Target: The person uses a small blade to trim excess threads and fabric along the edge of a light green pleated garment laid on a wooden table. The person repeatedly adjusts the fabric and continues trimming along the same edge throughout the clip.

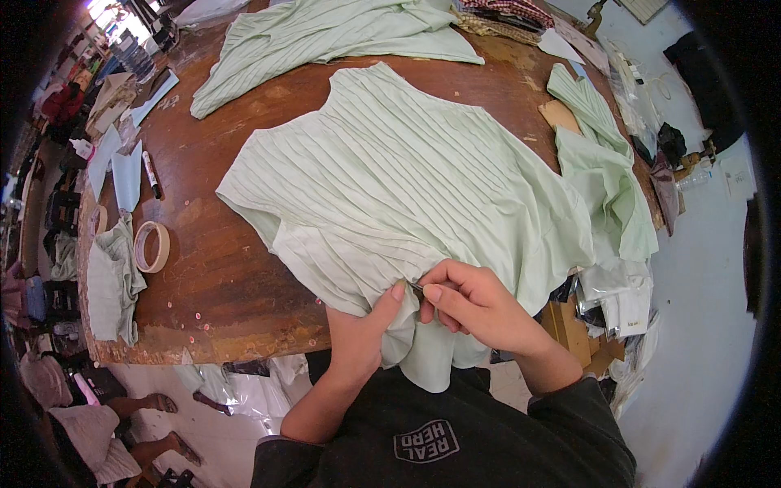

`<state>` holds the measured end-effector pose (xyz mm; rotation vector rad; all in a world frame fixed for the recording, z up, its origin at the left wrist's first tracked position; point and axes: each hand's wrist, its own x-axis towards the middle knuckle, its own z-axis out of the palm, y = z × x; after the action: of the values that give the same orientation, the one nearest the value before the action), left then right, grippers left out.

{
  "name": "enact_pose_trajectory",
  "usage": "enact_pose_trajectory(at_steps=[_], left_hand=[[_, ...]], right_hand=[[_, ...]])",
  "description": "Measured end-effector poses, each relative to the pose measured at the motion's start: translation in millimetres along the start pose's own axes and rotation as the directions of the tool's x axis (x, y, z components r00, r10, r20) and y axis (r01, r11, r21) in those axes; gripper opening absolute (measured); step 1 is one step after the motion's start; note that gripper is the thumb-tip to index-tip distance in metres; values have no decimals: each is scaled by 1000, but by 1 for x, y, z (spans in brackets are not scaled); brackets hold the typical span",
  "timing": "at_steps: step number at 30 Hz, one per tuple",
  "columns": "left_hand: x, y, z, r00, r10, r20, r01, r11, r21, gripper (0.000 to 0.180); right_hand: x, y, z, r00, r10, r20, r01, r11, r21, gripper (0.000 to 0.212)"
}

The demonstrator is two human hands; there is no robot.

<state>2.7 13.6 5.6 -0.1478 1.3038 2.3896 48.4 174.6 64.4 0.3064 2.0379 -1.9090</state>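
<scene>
Pale-green pleated cloth garment (407, 179) draping off the brown wooden worktop's (220, 268) near edge; left hand's (362, 329) grip pinches it, right hand's (480, 313) grip holds a slim dark tool (416, 286); should the cloth slip, that tip could snag it!

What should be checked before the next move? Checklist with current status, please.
1. Left hand gripping the pleated pale green garment: ok, thumb presses on the cloth.
2. Right hand holding the small dark tool: ok, pinched between thumb and fingers.
3. Tool tip well away from the left thumb: not ok, it sits close beside it.
4. Tip seated on a thread or seam: cannot tell, too small.
5. Garment fully on the table: not ok, its near part hangs over the edge.
6. Tape roll and marker clear of the garment: ok, both lie apart.
</scene>
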Motion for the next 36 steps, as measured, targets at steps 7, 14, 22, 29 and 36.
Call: enact_pose_trajectory(at_steps=[7, 14, 22, 29, 36], left_hand=[[0, 0, 0, 1000, 11, 0, -11, 1000, 17, 54], [-1, 1, 3, 1000, 7, -4, -7, 1000, 6, 53], [-3, 0, 5, 1000, 13, 7, -13, 1000, -24, 53], [-3, -4, 1, 1000, -14, 18, 14, 999, -34, 54], [-4, -4, 2, 1000, 10, -2, -10, 1000, -13, 55]], right_hand=[[2, 6, 4, 998, -9, -55, 13, 998, 61, 21], [0, 11, 10, 994, -6, -113, 20, 993, 120, 20], [1, 10, 15, 987, -58, -151, 74, 992, 103, 16], [2, 10, 13, 989, -52, -141, 62, 996, 69, 15], [1, 12, 14, 983, -80, -166, 82, 997, 8, 15]])
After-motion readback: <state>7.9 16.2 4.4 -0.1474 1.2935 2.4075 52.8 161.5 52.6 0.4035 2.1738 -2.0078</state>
